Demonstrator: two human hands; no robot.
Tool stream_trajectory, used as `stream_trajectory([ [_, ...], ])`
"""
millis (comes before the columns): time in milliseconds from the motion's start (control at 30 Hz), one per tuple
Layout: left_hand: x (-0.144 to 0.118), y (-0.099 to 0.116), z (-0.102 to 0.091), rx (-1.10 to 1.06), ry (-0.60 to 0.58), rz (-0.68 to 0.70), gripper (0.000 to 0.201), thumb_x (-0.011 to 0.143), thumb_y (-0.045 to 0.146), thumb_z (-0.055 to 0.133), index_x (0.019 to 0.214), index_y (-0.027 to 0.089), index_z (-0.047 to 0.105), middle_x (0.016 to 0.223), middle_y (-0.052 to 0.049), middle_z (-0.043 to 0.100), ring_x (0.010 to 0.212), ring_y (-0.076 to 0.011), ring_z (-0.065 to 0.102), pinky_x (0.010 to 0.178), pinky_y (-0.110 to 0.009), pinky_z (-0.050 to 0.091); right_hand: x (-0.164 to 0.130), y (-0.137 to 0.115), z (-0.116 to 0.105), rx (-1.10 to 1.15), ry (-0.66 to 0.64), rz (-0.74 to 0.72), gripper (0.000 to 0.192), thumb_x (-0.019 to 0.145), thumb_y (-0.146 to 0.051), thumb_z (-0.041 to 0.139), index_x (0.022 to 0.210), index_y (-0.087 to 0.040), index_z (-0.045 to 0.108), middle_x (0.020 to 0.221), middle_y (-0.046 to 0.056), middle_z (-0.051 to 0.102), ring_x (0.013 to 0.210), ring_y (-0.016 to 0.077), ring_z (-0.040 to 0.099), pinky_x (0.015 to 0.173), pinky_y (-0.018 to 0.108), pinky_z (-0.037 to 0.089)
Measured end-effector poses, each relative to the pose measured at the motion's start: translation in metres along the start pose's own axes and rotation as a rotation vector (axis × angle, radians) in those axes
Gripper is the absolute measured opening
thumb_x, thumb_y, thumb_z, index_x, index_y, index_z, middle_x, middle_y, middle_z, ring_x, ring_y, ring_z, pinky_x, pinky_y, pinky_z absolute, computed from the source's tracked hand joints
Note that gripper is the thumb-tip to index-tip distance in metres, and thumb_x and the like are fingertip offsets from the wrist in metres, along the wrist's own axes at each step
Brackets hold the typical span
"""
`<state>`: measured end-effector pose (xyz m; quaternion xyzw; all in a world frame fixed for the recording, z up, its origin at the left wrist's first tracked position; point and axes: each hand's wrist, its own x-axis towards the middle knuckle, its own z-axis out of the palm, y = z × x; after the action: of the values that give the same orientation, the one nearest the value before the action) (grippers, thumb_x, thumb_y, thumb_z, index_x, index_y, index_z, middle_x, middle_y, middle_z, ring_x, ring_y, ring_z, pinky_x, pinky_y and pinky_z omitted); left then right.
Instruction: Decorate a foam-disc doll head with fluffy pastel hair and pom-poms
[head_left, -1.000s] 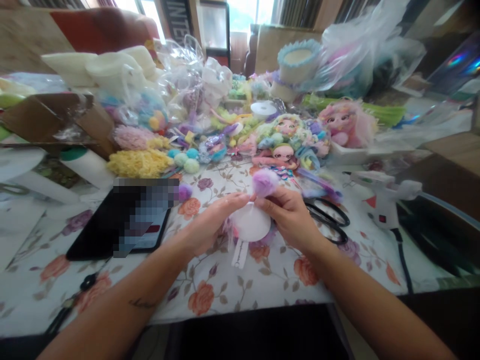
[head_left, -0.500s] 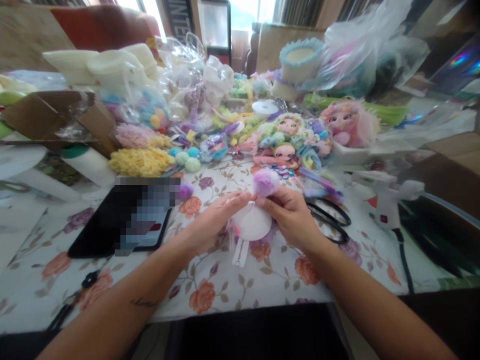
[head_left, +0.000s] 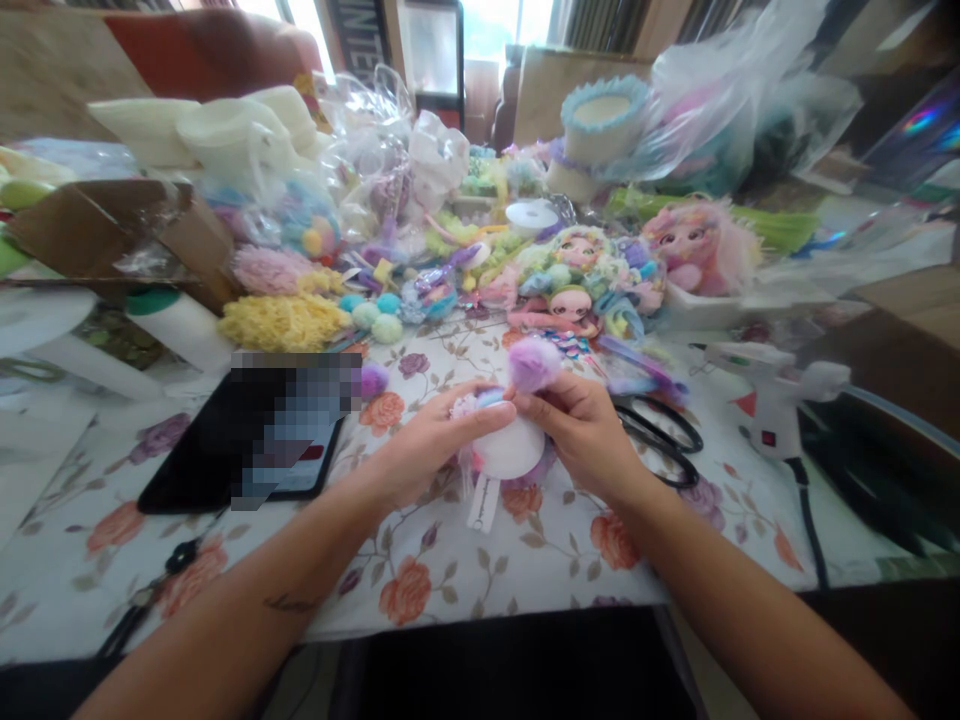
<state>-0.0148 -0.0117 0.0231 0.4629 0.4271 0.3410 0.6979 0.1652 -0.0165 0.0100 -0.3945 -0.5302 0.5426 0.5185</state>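
Both hands meet over the flowered cloth (head_left: 450,570). I see my left hand (head_left: 420,450) closed on a white disc (head_left: 510,450), fingertips on its top edge. My right hand (head_left: 581,430) pinches a purple pompom (head_left: 531,363) just above the disc and hides the disc's right side. A paper tag (head_left: 484,500) hangs below. Scissors (head_left: 664,440) lie partly behind the right hand. Further away, dolls (head_left: 574,285) and blurred craft clutter.
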Motion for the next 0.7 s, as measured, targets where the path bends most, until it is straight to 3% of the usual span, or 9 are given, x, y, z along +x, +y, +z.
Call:
stream_trajectory([
  [167, 0.0006, -0.0024, -0.0006, 0.056, 0.031, 0.005, 0.043, 0.076, 0.048, 0.078, 0.114, 0.027, 0.069, 0.106, -0.001, 0.073, 0.097, -0.0210, 0.066, 0.075, -0.027, 0.051, -0.0003, 0.0007, 0.0001, 0.003, -0.008, 0.000, 0.020, 0.080, -0.042, 0.078, 0.089, -0.024, 0.078, 0.093, 0.003, 0.072, 0.085, 0.0193, 0.064, 0.072, 0.030, 0.052],
  [400, -0.0007, 0.0017, 0.0011, 0.160, 0.044, 0.040, 0.049, 0.076, 0.050, 0.078, 0.116, 0.025, 0.067, 0.118, -0.005, 0.068, 0.109, -0.0246, 0.062, 0.085, -0.030, 0.048, -0.0007, 0.0006, -0.0018, 0.004, -0.027, -0.024, 0.013, 0.083, -0.036, 0.077, 0.091, -0.026, 0.079, 0.096, 0.002, 0.072, 0.083, 0.0166, 0.063, 0.073, 0.028, 0.051],
  [700, 0.0006, -0.0018, -0.0011, 0.166, 0.092, 0.040, 0.049, 0.073, 0.049, 0.081, 0.115, 0.027, 0.070, 0.119, -0.006, 0.068, 0.107, -0.0264, 0.063, 0.085, -0.033, 0.049, -0.0019, -0.0024, -0.0004, 0.018, -0.053, -0.013, 0.014, 0.082, -0.036, 0.077, 0.092, -0.026, 0.080, 0.094, 0.003, 0.072, 0.081, 0.0162, 0.062, 0.070, 0.027, 0.051],
])
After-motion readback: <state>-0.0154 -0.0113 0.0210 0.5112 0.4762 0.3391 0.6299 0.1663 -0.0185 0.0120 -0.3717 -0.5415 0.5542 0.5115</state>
